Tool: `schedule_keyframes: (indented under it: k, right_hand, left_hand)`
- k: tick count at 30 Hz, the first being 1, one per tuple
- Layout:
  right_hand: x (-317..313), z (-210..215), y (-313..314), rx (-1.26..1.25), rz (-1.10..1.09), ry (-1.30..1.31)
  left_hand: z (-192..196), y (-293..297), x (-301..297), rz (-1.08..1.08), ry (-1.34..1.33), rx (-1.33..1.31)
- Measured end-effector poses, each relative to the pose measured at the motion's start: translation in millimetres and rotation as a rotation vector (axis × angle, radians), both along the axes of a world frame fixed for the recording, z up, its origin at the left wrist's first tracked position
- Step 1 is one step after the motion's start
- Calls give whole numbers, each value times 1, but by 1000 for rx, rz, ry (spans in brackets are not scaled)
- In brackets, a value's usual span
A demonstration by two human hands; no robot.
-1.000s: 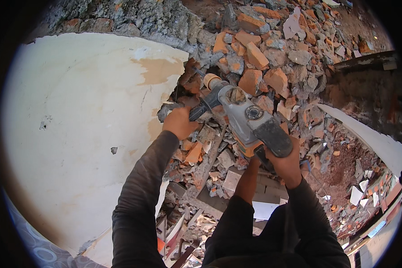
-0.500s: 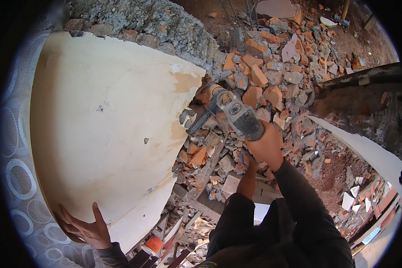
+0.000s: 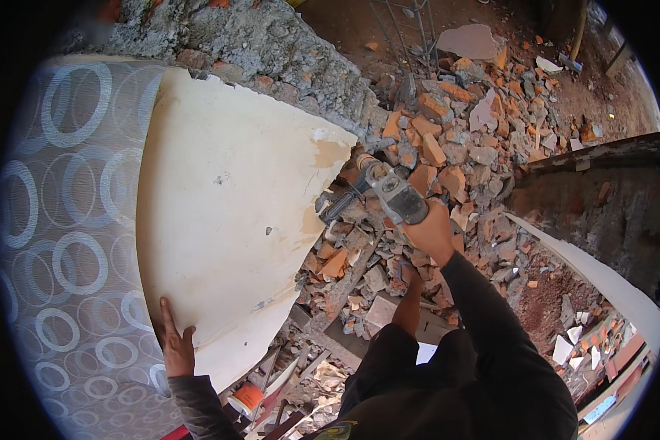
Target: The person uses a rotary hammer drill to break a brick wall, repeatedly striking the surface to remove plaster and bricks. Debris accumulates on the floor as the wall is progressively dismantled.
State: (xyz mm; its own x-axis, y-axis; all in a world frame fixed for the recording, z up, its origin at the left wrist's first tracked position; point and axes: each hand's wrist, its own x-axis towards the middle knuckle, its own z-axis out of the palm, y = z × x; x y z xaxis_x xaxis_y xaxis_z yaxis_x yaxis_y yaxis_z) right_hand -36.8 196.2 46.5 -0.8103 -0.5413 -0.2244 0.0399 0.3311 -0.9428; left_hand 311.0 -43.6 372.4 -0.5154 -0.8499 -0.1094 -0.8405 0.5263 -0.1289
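Observation:
My right hand [image 3: 431, 233] grips the rear end of a dusty grey rotary hammer [image 3: 397, 192], with its fingers wrapped round it. The tool's front end points up and left, against the jagged right edge of a cream wall surface [image 3: 227, 213]. A dark side handle [image 3: 341, 205] sticks out to its left, with no hand on it. My left hand [image 3: 177, 346] lies open on the lower left edge of the cream surface, forefinger stretched and thumb apart. Wallpaper [image 3: 73, 264] with pale rings borders that edge. The tool's tip is hidden.
Broken bricks and concrete [image 3: 436, 150] cover the ground ahead and round my sandalled foot [image 3: 409, 275]. Rough broken masonry [image 3: 264, 51] runs along the top of the cream surface. A dark slab [image 3: 594, 191] stands at the right. An orange-and-white container [image 3: 246, 397] lies among debris below.
More of the ringed wallpaper shows at the left, and the cream surface looks narrower. My left hand appears further right, with its forefinger pointing up. The hammer has shifted slightly right and down in view.

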Motion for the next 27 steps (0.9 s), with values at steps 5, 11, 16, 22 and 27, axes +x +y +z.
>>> schedule_keyframes:
  k: [5, 11, 16, 22, 27]
  right_hand:
    - [3, -22, 7, 33, -15, -11]
    - [-4, -30, 0, 34, -29, -56]
    - [-21, -19, -4, 138, -7, -109]
    - [-36, -35, -3, 124, -17, -79]
    - [-47, -43, -4, 172, -19, -38]
  left_hand:
    - [-1, 1, -4, 14, -51, -13]
    - [-2, 0, -5, -37, -56, -59]
    - [-2, -1, -4, -18, -73, -37]
    - [-2, 2, -5, -20, -73, -18]
    - [-3, 2, -9, 4, -72, -59]
